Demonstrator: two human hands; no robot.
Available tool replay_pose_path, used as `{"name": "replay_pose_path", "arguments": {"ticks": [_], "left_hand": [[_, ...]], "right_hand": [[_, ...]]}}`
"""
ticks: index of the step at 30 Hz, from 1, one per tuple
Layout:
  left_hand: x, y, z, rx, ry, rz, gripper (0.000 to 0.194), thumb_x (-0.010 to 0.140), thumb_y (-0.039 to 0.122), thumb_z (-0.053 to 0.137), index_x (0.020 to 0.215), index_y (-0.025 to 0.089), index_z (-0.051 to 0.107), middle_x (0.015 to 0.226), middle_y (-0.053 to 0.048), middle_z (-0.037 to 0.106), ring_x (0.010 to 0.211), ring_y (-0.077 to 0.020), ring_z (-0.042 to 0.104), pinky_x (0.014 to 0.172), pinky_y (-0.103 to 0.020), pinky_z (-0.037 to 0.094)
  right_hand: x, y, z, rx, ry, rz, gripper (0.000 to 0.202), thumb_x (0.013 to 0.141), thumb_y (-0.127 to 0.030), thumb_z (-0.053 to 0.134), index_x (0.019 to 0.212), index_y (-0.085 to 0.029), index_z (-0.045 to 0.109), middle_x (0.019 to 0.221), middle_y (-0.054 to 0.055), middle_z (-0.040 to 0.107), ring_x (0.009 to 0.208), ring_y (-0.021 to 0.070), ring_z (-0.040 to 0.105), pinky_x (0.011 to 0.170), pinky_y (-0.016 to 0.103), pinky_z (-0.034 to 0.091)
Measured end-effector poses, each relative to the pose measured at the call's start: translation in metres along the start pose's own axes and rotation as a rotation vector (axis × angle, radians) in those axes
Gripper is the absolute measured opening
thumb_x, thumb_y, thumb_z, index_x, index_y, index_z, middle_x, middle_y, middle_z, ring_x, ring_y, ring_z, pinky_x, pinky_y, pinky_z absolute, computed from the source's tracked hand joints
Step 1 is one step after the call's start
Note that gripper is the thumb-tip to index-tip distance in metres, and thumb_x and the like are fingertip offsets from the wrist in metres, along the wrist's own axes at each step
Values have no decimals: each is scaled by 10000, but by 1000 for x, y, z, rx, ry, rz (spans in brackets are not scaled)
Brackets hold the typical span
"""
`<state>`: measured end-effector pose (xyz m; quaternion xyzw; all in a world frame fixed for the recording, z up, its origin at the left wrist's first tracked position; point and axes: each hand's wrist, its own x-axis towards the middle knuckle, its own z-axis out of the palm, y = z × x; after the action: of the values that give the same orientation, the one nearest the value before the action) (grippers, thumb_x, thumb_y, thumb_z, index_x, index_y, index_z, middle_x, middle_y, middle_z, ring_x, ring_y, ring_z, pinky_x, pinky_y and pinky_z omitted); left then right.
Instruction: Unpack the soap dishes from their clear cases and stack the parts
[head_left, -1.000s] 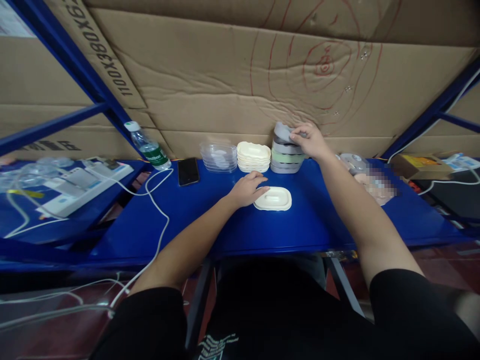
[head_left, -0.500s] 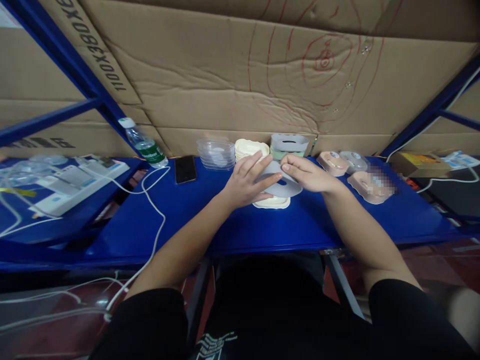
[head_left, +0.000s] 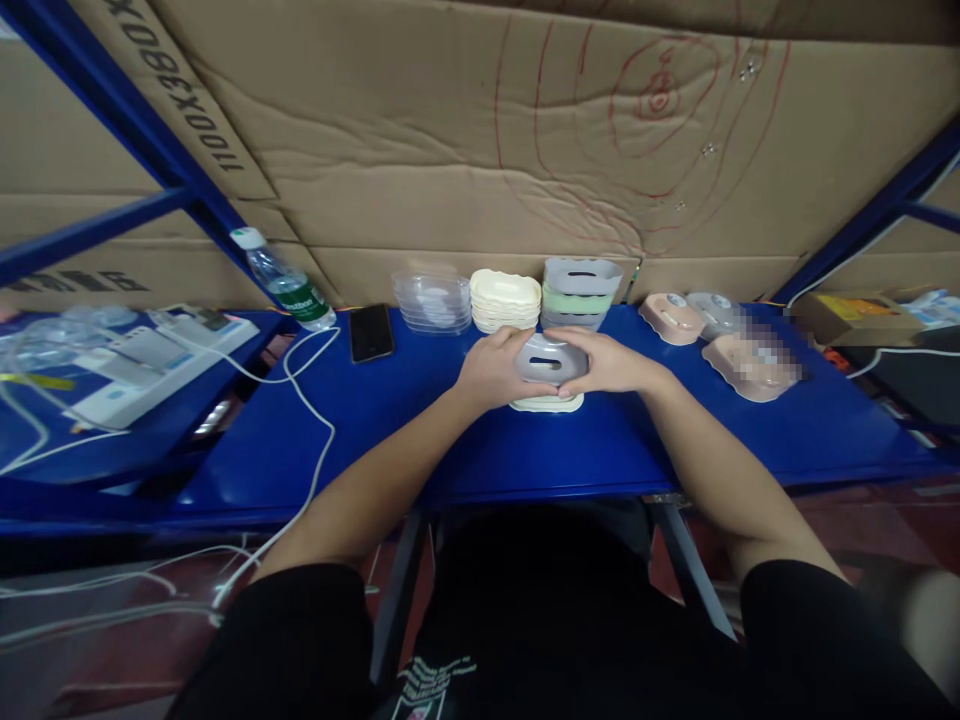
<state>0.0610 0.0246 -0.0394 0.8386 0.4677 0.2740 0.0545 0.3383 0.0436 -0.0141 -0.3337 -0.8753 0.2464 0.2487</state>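
Note:
Both my hands are wrapped around a grey soap dish (head_left: 552,358) with an oval slot in its middle. My left hand (head_left: 495,370) grips its left side, thumb along the near edge. Around the right side curl the fingers of my right hand (head_left: 606,362), its thumb also at the near edge. Directly beneath lies a cream soap dish piece (head_left: 547,404) on the blue table; whether the two touch I cannot tell. Behind my hands stand a stack of cream dishes (head_left: 506,295) and a stack of grey and green dishes (head_left: 581,285).
Clear plastic trays (head_left: 431,302), a phone (head_left: 371,333) and a water bottle (head_left: 289,288) are at the back left. Pink dishes (head_left: 671,318) and a clear-topped grey one (head_left: 714,314) sit right. A white cable (head_left: 324,450) crosses the blue table (head_left: 375,420) on the left.
The grey dish has turned from tilted to more level, lower over the cream piece. My left hand's spread fingers have closed around its side, and my right hand has shifted round the other.

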Motion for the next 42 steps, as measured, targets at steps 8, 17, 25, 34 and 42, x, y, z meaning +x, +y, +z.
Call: {"name": "replay_pose_path", "arguments": {"ticks": [8,17,25,34,42], "left_hand": [[3,-9,-8,-29,-223,43,1114,795,852,889,1674,233,595,1613,-193,680,1467,-449,689,1225,-538,569],[2,-30,-23,-83,-410,224,1072,755,565,991,1694,255,577,1581,-159,703,1455,-388,694,1236,-477,556],[6,-29,-17,23,-446,212,1029,719,547,1026,1632,279,633,1485,-145,779,1388,-416,735,1158,-490,584],[4,-38,-13,15,-419,193,1119,778,662,950,1726,237,534,1665,-206,662,1502,-451,663,1218,-563,553],[4,-43,-9,18,-389,173,1106,823,707,901,1750,240,518,1713,-205,620,1548,-449,632,1251,-575,531]], "right_hand": [[-2,2,4,-91,-129,-1,1173,727,-559,1017,1754,-260,534,1694,182,632,1555,474,607,1318,684,476],[-4,1,6,-69,-272,27,1222,724,-580,996,1793,-290,481,1693,143,620,1538,454,599,1325,633,475],[-1,6,15,-96,-263,62,1319,695,-659,996,1814,-239,439,1752,180,574,1594,476,563,1353,639,445],[1,6,20,-139,-245,42,1202,772,-704,929,1795,-265,476,1751,164,573,1604,458,554,1362,649,438],[0,8,19,-161,-242,83,1142,802,-724,922,1779,-302,509,1812,128,520,1666,468,487,1395,670,394]]}}
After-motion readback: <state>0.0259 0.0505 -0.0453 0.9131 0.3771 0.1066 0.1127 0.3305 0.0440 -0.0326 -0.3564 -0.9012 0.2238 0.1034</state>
